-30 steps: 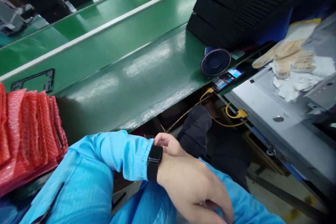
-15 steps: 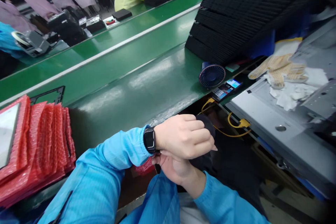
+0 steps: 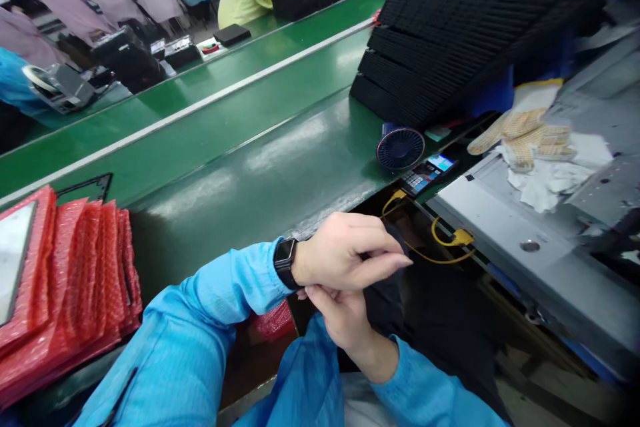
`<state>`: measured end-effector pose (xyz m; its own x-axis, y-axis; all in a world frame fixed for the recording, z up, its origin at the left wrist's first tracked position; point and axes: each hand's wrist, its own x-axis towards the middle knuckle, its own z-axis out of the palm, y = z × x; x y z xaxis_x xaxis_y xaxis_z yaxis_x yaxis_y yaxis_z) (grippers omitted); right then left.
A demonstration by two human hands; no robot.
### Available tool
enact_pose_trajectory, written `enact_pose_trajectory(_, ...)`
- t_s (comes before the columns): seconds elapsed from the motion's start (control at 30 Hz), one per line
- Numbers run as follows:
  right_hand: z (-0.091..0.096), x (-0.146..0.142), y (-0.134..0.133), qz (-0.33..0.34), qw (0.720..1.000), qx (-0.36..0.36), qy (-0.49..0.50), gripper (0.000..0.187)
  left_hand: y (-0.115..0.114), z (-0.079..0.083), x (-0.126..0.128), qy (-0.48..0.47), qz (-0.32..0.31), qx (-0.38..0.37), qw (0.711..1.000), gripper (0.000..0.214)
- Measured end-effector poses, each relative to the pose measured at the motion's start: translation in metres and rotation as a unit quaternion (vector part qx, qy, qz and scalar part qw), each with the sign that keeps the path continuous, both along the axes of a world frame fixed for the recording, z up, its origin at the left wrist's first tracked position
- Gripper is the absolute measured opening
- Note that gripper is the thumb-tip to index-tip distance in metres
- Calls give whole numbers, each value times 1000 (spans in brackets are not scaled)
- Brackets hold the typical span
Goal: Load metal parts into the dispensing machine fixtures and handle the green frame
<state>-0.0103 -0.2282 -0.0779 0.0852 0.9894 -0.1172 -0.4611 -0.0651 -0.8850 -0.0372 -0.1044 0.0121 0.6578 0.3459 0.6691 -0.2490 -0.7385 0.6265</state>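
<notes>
My left hand [image 3: 350, 250] hovers in front of me over my lap, just past the near edge of the green conveyor belt [image 3: 250, 167]. Its fingers are loosely curled and hold nothing. A black smartwatch [image 3: 286, 260] sits on that wrist, at the cuff of a blue sleeve. My right hand [image 3: 343, 317] comes up from below and lies under the left wrist, with its fingertips hidden against the wrist near the watch strap. A stack of red bubble-wrap bags [image 3: 75, 280] is the nearest thing on the left.
On the belt stand a tall stack of black trays [image 3: 450, 33], a small blue fan [image 3: 400, 148] and a black frame [image 3: 85, 187]. To the right are a keypad device [image 3: 427, 172], a yellow cable [image 3: 445, 243], and a grey metal bench [image 3: 500, 213] with work gloves [image 3: 530, 127]. Co-workers sit across the line.
My left hand rose from my lap and turned knuckles up, then its fingers stretched slightly to the right. My right hand stayed under the wrist. The view tilted up.
</notes>
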Motion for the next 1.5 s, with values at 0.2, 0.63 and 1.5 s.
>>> enact_pose_trajectory(0.2,17,-7,13,-61,998,23,-10,24,9,4,-3,-2,150,-100,984,26)
enact_pose_trajectory(0.63,1,-22,29,-146,988,11,-48,25,25,-5,-2,-29,236,23,971,21)
enact_pose_trajectory(1.5,19,-34,50,-167,984,58,-14,27,32,8,-17,-128,277,-148,941,34)
